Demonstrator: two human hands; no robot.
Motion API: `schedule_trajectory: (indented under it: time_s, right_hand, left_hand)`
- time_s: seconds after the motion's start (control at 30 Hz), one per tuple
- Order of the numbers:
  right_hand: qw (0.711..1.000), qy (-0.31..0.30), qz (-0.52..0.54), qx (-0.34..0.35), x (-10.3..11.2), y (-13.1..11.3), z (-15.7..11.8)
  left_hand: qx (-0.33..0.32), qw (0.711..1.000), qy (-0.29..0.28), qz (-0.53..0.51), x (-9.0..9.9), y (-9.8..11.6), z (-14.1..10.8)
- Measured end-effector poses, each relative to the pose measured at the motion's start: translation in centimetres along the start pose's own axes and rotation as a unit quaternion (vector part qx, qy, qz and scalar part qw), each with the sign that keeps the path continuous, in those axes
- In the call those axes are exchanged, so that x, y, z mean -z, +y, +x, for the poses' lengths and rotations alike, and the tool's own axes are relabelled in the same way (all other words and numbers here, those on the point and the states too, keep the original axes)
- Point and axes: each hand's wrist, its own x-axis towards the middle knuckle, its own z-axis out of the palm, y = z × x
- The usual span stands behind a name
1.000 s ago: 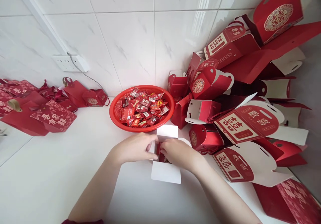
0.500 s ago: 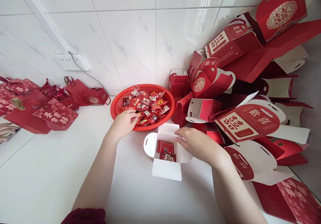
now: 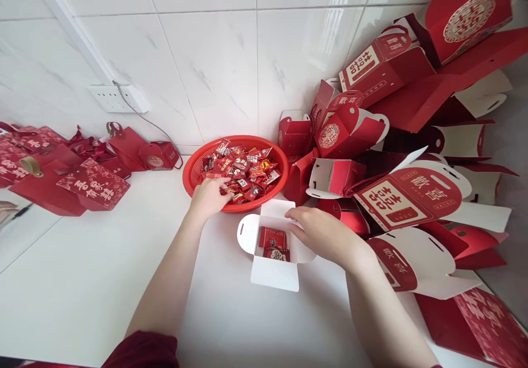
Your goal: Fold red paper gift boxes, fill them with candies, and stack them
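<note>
My left hand (image 3: 210,195) reaches over the near left rim of a red plastic basket (image 3: 190,164), its thumb and fingers apart among the wrapped candies (image 3: 241,164). I cannot make out any candy between those fingers. Just in front of the basket stands a white-lined gift box (image 3: 275,275), unfolded at the top with its flaps spread outward. Two red packets (image 3: 273,239) with printed characters lie inside it. My right hand (image 3: 315,230) grips the box at its far right corner, the thumb by the inner wall and the fingers along the back flap.
Red gift boxes (image 3: 408,197), many open, are heaped along the right side up to the wall. More red boxes and bags (image 3: 97,184) stand at the left. A cable runs from the wall socket (image 3: 117,99). Part of another person's hand (image 3: 7,211) shows at the left edge.
My left hand has shifted slightly right over the candies, with its fingers more spread. The right hand and the box stay in place. The other person's hand at the left edge has moved.
</note>
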Motion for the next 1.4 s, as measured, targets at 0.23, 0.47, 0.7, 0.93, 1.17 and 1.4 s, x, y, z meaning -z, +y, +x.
schedule_trajectory:
  time_s: [0.23,0.47,0.7,0.93,1.17,1.4]
  right_hand:
    - [0.996,0.060,0.061,0.033,0.2,0.1,-0.1]
    - [0.943,0.149,0.284,0.091,0.7,-0.5,0.3]
    - [0.773,0.073,0.605,0.174,-0.2,-1.0,1.2]
    - [0.725,0.112,0.659,0.164,-0.2,-1.9,0.8]
    - [0.755,0.171,0.617,0.139,-1.6,-2.4,1.2]
    - [0.759,0.110,0.627,0.133,-0.7,-2.6,0.9]
  left_hand:
    - [-0.055,0.986,0.111,-0.107,1.0,1.7,-0.9]
    - [-0.290,0.927,0.116,-0.208,3.6,7.3,-5.1]
    - [-0.352,0.878,0.022,-0.322,4.2,9.1,-7.0]
    - [-0.142,0.839,-0.060,-0.522,3.9,9.2,-6.9]
    - [-0.093,0.864,-0.070,-0.490,3.8,9.5,-6.8]
    - [-0.115,0.878,-0.098,-0.455,4.6,9.4,-7.1]
